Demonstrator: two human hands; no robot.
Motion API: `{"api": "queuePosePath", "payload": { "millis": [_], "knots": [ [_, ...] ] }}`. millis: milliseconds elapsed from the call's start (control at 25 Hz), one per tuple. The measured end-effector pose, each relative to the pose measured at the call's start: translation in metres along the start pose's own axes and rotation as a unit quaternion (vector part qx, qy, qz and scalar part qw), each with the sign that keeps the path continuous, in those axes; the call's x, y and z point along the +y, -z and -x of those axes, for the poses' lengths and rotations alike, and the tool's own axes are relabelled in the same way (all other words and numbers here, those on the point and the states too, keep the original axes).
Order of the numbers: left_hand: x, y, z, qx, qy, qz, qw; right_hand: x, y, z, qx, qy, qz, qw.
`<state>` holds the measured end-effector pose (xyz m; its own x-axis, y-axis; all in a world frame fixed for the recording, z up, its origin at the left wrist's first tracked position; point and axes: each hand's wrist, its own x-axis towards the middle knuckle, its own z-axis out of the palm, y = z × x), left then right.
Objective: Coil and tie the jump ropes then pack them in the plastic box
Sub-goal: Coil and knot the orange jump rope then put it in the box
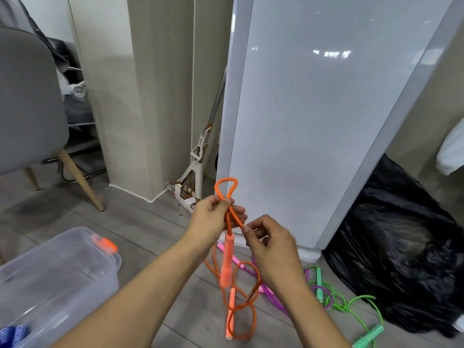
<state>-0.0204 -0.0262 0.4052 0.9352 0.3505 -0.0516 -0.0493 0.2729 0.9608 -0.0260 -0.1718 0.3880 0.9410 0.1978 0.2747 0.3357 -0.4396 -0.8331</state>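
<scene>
I hold the orange jump rope point(226, 262) up in front of me. My left hand point(213, 217) pinches the cord just under a small loop that sticks up above my fingers. My right hand point(266, 241) pinches the cord a little lower to the right. One orange handle hangs below my left hand; the other lies on the floor among slack orange cord. The clear plastic box point(60, 277) with an orange latch stands open at lower left. A purple jump rope point(266, 288) and a green jump rope point(351, 305) lie loose on the floor at the right.
A white fridge point(313, 121) stands right behind the ropes. A black rubbish bag point(401, 259) sits at right. A grey chair point(27, 104) with wooden legs is at left, and a mop point(198, 159) leans in the corner. A blue thing point(13, 334) shows at the box's near corner.
</scene>
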Motion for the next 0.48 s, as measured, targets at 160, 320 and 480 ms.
{"api": "queuePosePath", "payload": {
  "millis": [160, 320, 480],
  "knots": [
    [-0.008, 0.007, -0.019, 0.055, 0.067, 0.174, 0.981, 0.006, 0.005, -0.002, -0.112, -0.026, 0.02, 0.993],
    [-0.016, 0.021, -0.037, 0.119, 0.078, 0.182, 0.973, 0.023, 0.027, -0.005, -0.271, -0.087, -0.002, 0.959],
    [-0.021, 0.047, -0.053, 0.201, -0.042, -0.017, 0.979, 0.044, 0.059, -0.009, -0.33, -0.157, 0.08, 0.928]
  ]
}}
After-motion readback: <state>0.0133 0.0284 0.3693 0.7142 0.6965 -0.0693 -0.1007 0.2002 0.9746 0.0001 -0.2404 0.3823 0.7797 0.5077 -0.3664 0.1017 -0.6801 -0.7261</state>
